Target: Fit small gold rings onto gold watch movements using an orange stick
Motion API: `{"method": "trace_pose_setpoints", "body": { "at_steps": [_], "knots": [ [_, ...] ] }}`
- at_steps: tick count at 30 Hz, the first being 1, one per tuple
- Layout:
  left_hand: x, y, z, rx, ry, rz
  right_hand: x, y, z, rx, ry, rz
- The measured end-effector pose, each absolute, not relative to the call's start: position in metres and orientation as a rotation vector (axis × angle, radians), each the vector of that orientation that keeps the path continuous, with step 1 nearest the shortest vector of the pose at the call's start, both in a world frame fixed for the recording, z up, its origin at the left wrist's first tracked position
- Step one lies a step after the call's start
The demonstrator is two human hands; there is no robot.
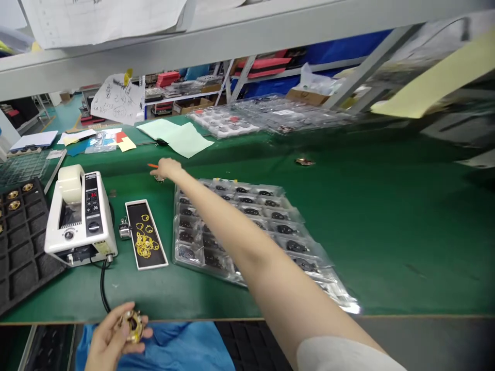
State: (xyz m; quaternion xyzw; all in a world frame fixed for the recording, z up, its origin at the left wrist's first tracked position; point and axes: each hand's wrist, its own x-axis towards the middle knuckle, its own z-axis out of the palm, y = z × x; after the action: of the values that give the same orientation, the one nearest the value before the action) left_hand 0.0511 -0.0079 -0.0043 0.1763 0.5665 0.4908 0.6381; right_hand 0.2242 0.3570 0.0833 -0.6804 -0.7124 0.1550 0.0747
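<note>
My left hand [116,337], low at the table's front edge, grips a round gold-coloured mechanical part [134,326] with a dark centre between thumb and fingers. Stretched far forward across the table, my right hand [168,169] has its fingers closed, and a thin orange stick [152,165] pokes out to their left. Just beneath those fingers is a small metallic piece [159,179], partly hidden. Under my right forearm lies a clear plastic tray [187,263] with dark parts in its compartments. A narrow white-rimmed tray [160,247] holds yellow rings [145,245].
A white tape dispenser [95,226] with a cable stands at left, beside a black compartment tray [23,257]. A small metal part [304,162] lies on the green table [386,232]. Green paper [187,139] and clear trays [286,116] sit behind. A shelf beam [232,36] crosses above.
</note>
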Motion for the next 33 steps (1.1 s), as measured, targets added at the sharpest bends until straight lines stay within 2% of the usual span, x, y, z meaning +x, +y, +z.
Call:
{"method": "trace_pose_setpoints", "body": {
  "at_steps": [5, 7, 9, 13, 18, 24, 33],
  "knots": [
    [0.060, 0.021, 0.021, 0.501, 1.125, 1.197, 0.242, 0.289, 0.113, -1.603, -2.031, 0.535],
    [0.061, 0.034, 0.026, 0.549, 1.067, 1.231, 0.252, 0.240, 0.113, -1.095, -1.754, 0.810],
    [0.063, 0.043, 0.028, 0.570, 1.029, 1.273, 0.261, 0.187, 0.103, -0.822, -1.558, 0.959],
    [0.069, 0.049, 0.030, 0.593, 0.973, 1.325, 0.262, 0.104, 0.061, -0.739, -1.454, 1.181],
    [0.078, 0.048, 0.031, 0.635, 0.951, 1.334, 0.251, 0.067, 0.023, -0.764, -1.593, 1.120],
    [0.084, 0.043, 0.032, 0.685, 0.938, 1.336, 0.248, 0.064, 0.018, -0.778, -1.593, 1.104],
    [0.082, 0.039, 0.041, 0.665, 0.891, 1.305, 0.254, 0.071, 0.019, -0.491, -1.770, 0.991]
  ]
}}
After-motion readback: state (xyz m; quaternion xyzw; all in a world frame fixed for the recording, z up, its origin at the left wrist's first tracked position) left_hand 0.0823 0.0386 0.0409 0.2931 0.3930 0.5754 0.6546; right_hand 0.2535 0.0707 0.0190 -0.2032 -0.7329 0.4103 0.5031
